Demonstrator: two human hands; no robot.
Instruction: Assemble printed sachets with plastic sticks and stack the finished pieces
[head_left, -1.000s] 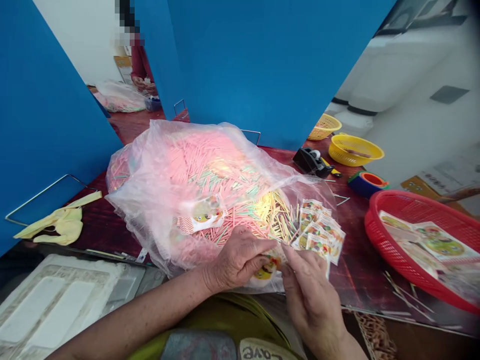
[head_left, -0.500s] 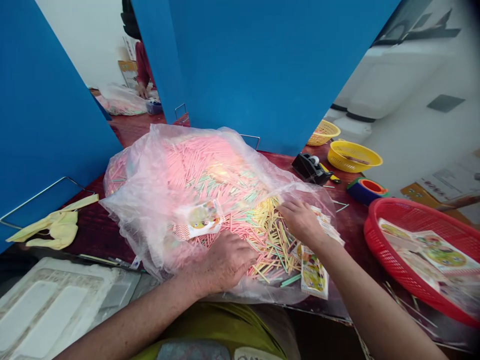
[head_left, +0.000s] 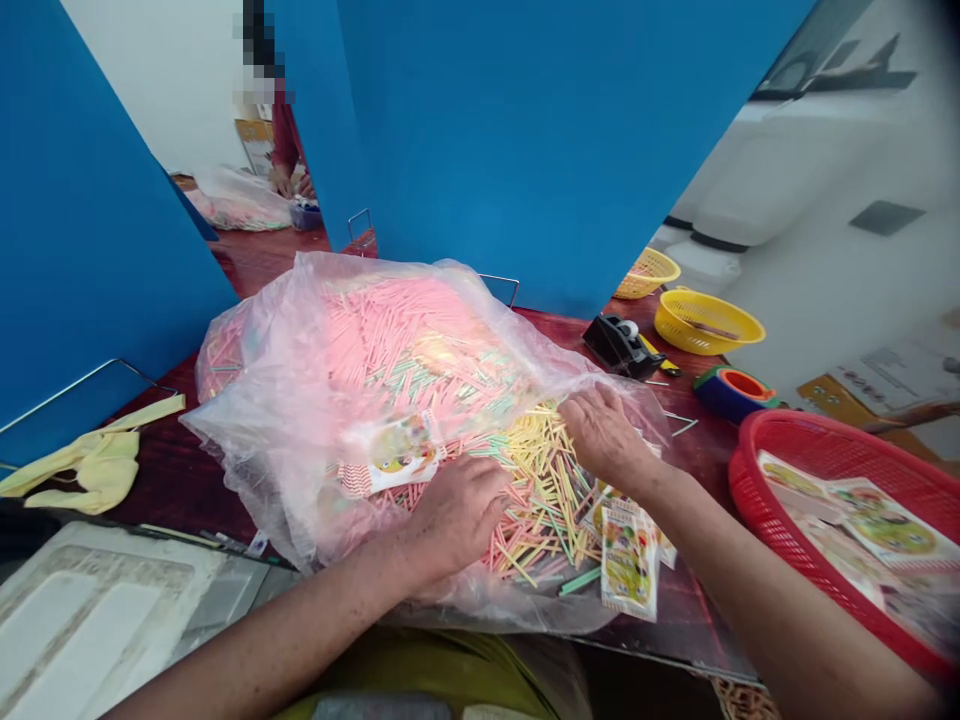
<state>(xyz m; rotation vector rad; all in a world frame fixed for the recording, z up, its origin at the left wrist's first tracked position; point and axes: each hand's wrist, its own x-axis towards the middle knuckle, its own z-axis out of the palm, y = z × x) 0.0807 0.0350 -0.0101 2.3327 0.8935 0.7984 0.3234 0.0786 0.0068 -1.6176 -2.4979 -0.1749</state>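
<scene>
A large clear plastic bag (head_left: 262, 400) full of thin pink, yellow and green sticks (head_left: 540, 450) lies open on the dark red table. My left hand (head_left: 461, 510) rests on the sticks at the bag's near side, fingers curled; whatever is under them is hidden. At the bag's right edge, my right hand (head_left: 604, 425) has its fingers closed on the plastic. Printed packets (head_left: 630, 560) lie below my right hand, and another packet (head_left: 397, 450) is on the bag, up and left of my left hand.
On the right stand a red basket (head_left: 757, 500) with packets, yellow baskets (head_left: 709, 320), tape rolls (head_left: 731, 390) and a black tape dispenser (head_left: 621, 345). Blue panels (head_left: 487, 130) rise behind. A yellow glove (head_left: 97, 465) lies left. Beyond the panels, a person (head_left: 286, 140) works.
My right hand has risen slightly, and its fingers have drawn together at the bag's edge. My left hand has shifted little. The view has moved slightly.
</scene>
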